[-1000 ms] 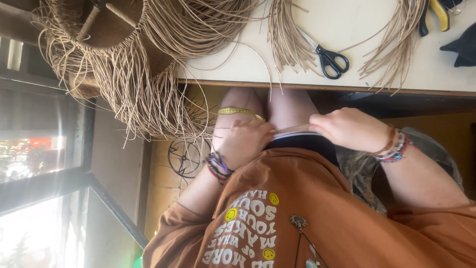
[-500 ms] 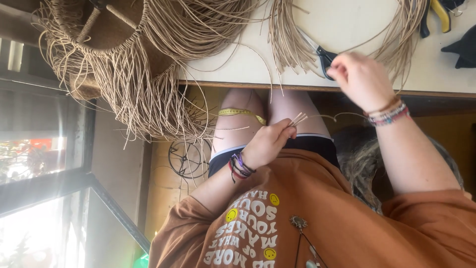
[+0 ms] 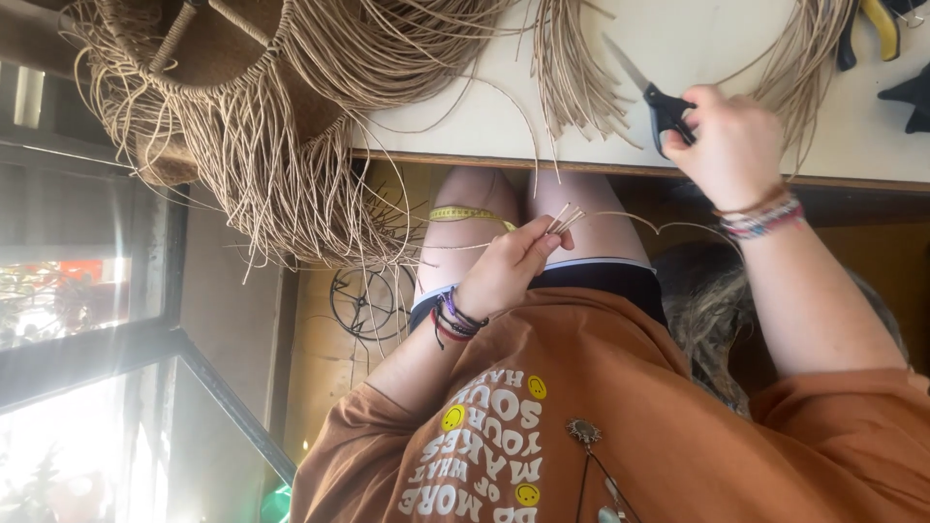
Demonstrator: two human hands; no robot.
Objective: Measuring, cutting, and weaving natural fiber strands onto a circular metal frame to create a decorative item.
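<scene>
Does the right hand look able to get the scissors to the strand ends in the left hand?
Probably yes: right hand grips scissors at the table edge, left hand holds strand ends over the lap, nothing between.

Right hand (image 3: 733,145): up from the lap a second ago, now over the surface (image 3: 465,116), its grip closed on the black-handled scissors (image 3: 651,95).
Scissors: lifted, blades pointing away.
Left hand (image 3: 509,276): alone now pinching the reed strands (image 3: 565,219).
</scene>
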